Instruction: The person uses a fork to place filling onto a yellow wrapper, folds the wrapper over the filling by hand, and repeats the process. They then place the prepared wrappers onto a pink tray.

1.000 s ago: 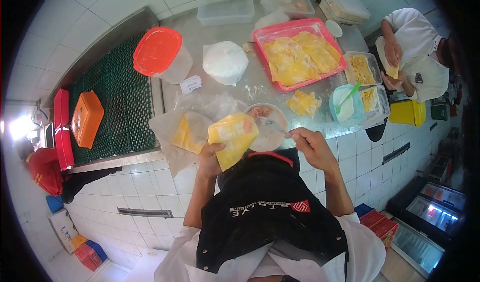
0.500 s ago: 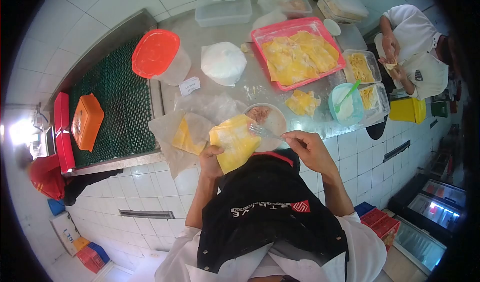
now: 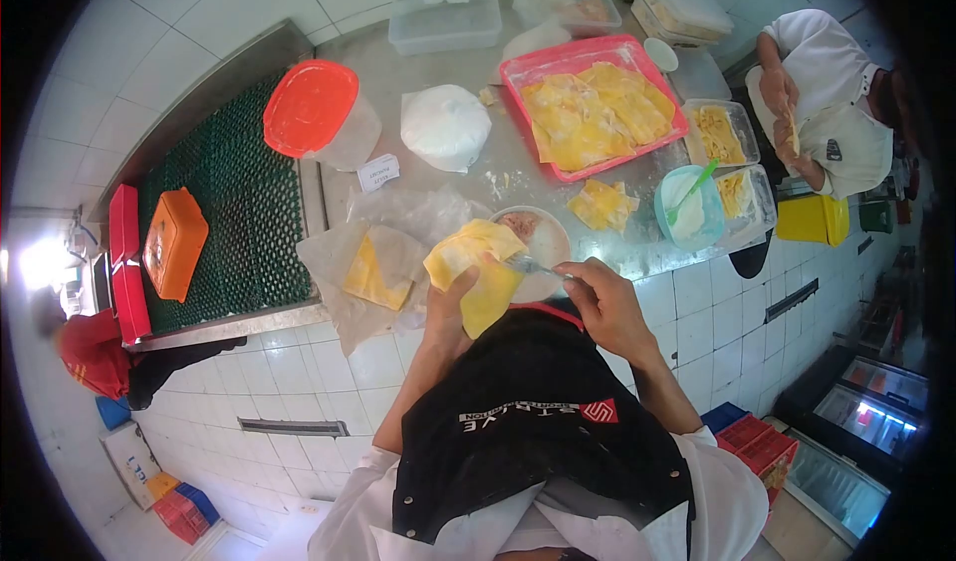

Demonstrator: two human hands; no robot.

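My left hand (image 3: 450, 307) is closed on a yellow dough wrapper (image 3: 485, 300), holding it up over the counter's front edge. The wrapper's far part is bent over toward me. In my right hand (image 3: 609, 307) is a fork (image 3: 538, 265), gripped by its handle; its tines touch the wrapper's right side. Just behind the wrapper stands a round white bowl (image 3: 554, 237) with pinkish minced filling (image 3: 520, 224) in it, partly covered by the wrapper and fork. To the left, another yellow wrapper (image 3: 373, 274) lies on clear plastic (image 3: 324, 257).
A pink tray (image 3: 558, 171) holds several yellow wrappers. A loose wrapper pile (image 3: 602, 206), a light-blue bowl (image 3: 685, 234) with a green spoon, a white powder bag (image 3: 445, 126) and a red-lidded tub (image 3: 314, 108) stand around. A co-worker (image 3: 832, 103) works at the right.
The wrapper's far edge has folded over toward me. My left hand has turned, its thumb now higher against the wrapper. The co-worker's hands have shifted.
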